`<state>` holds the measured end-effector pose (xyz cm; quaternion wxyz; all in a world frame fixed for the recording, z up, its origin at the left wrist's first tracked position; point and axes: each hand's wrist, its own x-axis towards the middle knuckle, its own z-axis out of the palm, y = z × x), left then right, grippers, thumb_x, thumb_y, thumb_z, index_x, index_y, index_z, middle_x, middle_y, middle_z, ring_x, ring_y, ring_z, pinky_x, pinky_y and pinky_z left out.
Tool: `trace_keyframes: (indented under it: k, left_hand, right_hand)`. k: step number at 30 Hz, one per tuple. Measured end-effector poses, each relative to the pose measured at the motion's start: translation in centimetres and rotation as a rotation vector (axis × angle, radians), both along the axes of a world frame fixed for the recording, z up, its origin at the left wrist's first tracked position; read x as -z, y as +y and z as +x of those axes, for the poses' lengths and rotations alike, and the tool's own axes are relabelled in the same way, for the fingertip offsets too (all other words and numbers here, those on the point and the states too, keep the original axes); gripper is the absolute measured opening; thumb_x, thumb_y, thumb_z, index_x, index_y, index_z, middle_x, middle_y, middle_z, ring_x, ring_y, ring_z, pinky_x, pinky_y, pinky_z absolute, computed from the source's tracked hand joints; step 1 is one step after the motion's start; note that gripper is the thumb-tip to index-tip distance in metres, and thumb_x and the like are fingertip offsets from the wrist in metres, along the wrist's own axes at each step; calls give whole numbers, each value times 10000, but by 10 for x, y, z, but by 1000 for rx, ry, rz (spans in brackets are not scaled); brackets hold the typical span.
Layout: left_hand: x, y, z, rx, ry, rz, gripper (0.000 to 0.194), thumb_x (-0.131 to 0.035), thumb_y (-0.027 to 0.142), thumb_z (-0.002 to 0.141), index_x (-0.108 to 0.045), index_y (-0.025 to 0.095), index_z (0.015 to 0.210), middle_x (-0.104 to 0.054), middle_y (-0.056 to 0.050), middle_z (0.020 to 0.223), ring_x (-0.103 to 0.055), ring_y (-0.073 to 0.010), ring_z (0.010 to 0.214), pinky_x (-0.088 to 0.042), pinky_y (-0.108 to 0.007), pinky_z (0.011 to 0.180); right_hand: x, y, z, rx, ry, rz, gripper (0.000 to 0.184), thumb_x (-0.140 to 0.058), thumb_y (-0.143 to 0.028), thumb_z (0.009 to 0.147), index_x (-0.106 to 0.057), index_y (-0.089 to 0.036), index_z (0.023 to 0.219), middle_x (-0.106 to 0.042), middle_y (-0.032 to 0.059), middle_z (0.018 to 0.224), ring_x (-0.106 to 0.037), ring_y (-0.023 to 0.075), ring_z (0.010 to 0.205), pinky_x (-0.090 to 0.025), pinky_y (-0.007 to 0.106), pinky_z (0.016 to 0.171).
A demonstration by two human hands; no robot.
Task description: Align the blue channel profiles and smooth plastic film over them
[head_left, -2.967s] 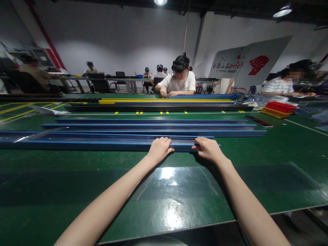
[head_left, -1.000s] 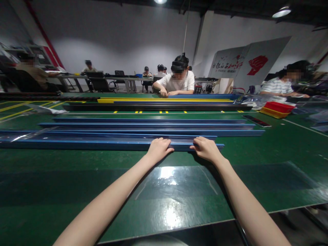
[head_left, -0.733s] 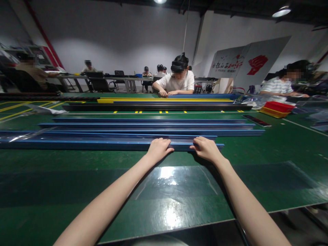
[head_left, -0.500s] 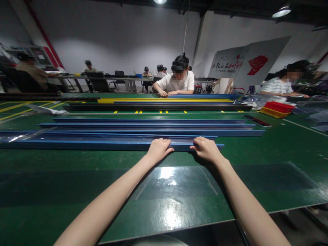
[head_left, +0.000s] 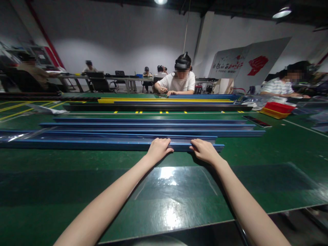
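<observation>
A long blue channel-shaped strip (head_left: 115, 145) lies across the green table, nearest to me among several blue strips. My left hand (head_left: 160, 148) is closed over its near edge, fingertips on top and thumb along the front face. Further right, my right hand (head_left: 205, 149) grips the same edge close to the strip's right end, with its fingers curled over. Clear film (head_left: 15, 137) shows along the strip's inside, shiny at the left. In front of my hands a transparent sheet (head_left: 179, 188) lies flat and reflects the lamps.
Behind are more blue strips (head_left: 143, 125), a black strip (head_left: 153, 107) and yellow strips (head_left: 164, 100). A phone (head_left: 257, 121) and a red tray (head_left: 278, 108) sit at the right. Across the table (head_left: 102, 191), a co-worker (head_left: 179, 80) handles something small; other people sit around.
My right hand has slid slightly left along the strip's edge. My left hand has stayed in place. The co-worker opposite has raised their head and one hand a little.
</observation>
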<state>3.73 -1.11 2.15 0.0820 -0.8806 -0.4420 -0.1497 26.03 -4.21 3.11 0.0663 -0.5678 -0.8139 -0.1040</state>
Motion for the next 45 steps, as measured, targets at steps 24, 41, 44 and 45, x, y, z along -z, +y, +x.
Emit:
trace_keyframes:
  k: [24,41,44,45]
  left_hand:
    - [-3,-1,2,-55,-25,-21,343,-568,505,752,-542,171,823,-660,-77,851,-613,-232,800,-415,-301,684]
    - [-5,-1,2,-61,-12,-27,343,-548,512,763,-559,174,817,-663,-69,859,-614,-232,804,-419,-298,678]
    - [-4,-1,2,-58,-2,-21,350,-546,511,766,-556,167,829,-662,-74,861,-611,-229,813,-418,-298,691]
    - [-3,0,2,-57,2,-18,353,-545,511,767,-555,165,833,-662,-76,861,-610,-228,815,-417,-297,694]
  right_hand:
    - [1,1,-2,-71,152,-4,148,-397,-182,821,-530,-174,886,-591,69,881,-519,170,806,-336,239,690]
    - [3,1,-1,-54,82,14,129,-374,-206,852,-500,-181,848,-570,57,802,-498,164,709,-299,242,624]
    - [3,1,0,-65,100,23,130,-384,-217,849,-509,-182,844,-574,55,820,-501,163,728,-308,241,627]
    - [2,1,1,-67,103,31,131,-390,-226,849,-513,-183,838,-576,54,825,-503,164,738,-311,241,630]
